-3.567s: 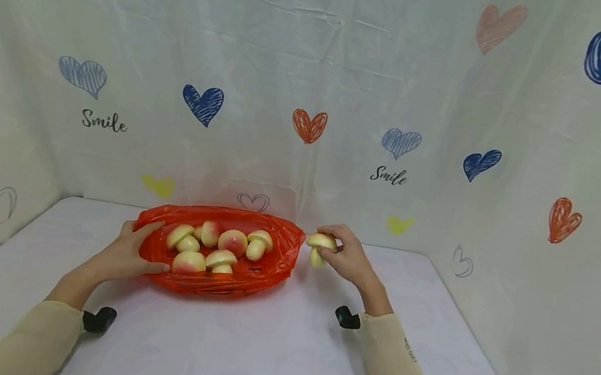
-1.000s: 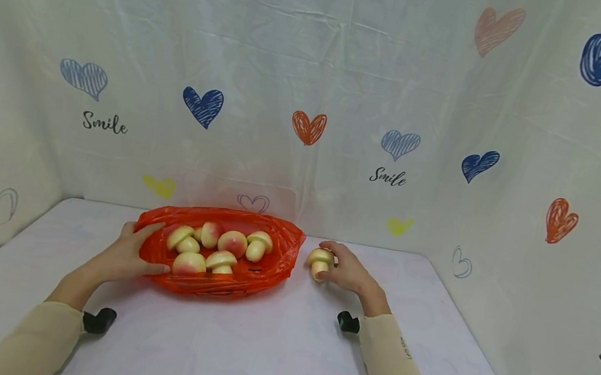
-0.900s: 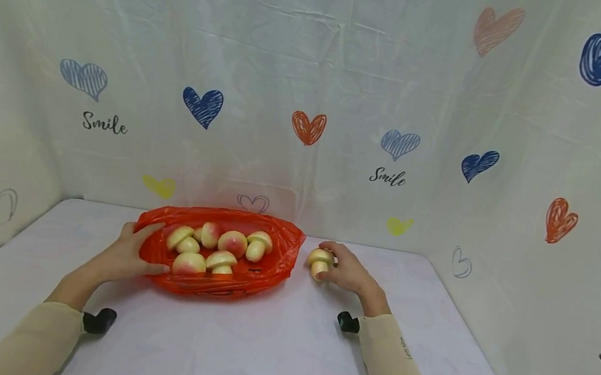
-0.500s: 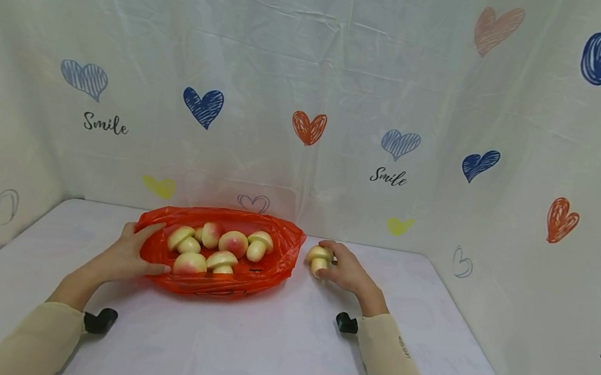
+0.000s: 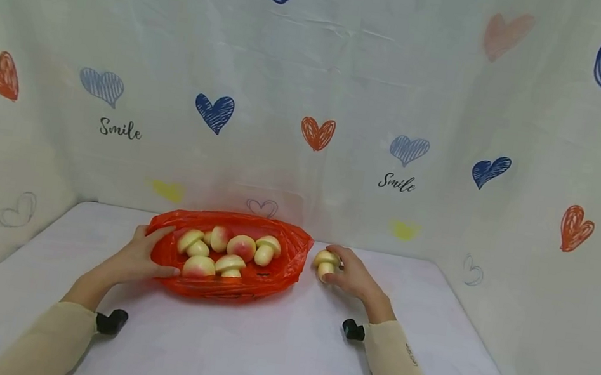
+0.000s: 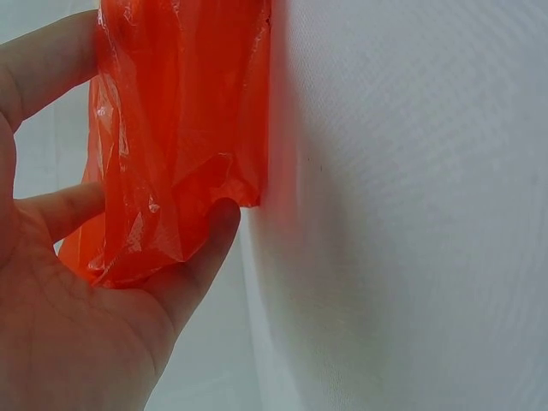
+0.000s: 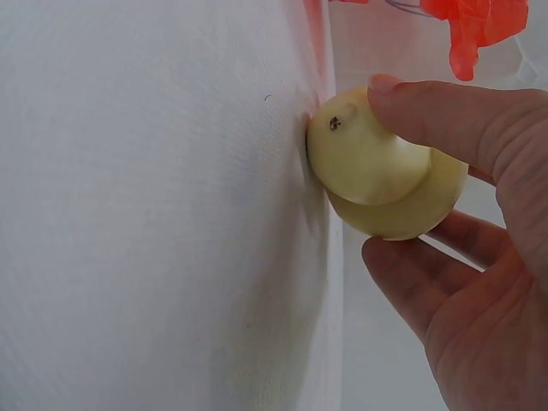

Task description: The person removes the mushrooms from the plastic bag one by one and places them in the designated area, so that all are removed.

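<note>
A red plastic bag (image 5: 291,269) lies on the table with its mouth spread wide. Inside are several toy mushrooms, one of them a pale mushroom (image 5: 230,264) at the front, and round yellow-pink fruits such as the fruit (image 5: 241,248). My left hand (image 5: 139,259) grips the bag's left end, thumb at the front and fingers behind. In the left wrist view, red film (image 6: 184,111) bunches between thumb and fingers. Right of the bag, my right hand (image 5: 355,276) holds a cream mushroom (image 5: 327,260) between thumb and fingers, cap up, its stem (image 7: 364,163) right at the tabletop.
The white-covered table (image 5: 230,357) reaches back to a hanging white cloth (image 5: 271,68) printed with hearts and "Smile". Cloth also closes off both sides. A black wrist camera (image 5: 111,321) sits on the left wrist, and another black camera (image 5: 353,330) on the right.
Since the oldest frame, my right hand has lowered the mushroom from beside the bag's rim down to the tabletop. The left hand and bag stay put; the head view has shifted slightly.
</note>
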`<move>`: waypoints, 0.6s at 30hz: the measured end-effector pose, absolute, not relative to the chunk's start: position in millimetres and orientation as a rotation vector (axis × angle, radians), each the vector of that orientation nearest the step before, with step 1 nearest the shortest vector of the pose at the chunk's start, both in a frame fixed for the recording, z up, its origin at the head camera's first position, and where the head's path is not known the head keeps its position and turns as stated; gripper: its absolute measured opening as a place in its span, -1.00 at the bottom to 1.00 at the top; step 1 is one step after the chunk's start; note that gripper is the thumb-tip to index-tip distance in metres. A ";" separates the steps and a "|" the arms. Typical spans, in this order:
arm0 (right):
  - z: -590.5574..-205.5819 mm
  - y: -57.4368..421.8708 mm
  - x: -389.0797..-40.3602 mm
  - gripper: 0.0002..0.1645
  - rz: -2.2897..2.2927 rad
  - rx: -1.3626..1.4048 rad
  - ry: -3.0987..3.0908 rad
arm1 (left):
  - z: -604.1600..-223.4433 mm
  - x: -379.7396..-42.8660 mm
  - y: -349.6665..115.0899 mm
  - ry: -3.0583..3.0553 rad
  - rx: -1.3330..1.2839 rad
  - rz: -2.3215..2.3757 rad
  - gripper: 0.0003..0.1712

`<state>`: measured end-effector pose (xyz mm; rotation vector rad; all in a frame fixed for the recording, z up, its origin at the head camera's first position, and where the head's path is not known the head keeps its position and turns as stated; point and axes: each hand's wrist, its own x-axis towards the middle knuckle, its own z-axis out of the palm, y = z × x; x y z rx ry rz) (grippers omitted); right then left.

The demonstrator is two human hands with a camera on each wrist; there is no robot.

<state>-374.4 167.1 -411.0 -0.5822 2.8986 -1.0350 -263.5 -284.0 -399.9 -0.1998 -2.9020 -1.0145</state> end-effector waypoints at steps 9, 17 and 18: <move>-412.5 168.8 -374.3 -0.17 -1.030 -0.611 2.902 | -401.5 -262.7 -281.5 -2.906 -0.183 -1.023 0.16; -411.7 169.2 -373.8 -0.18 -1.029 -0.549 2.895 | -401.1 -265.7 -280.5 -2.916 -0.169 -1.024 0.16; -411.7 169.4 -374.2 -0.17 -1.028 -0.554 2.893 | -401.1 -265.9 -280.7 -2.912 -0.173 -1.023 0.16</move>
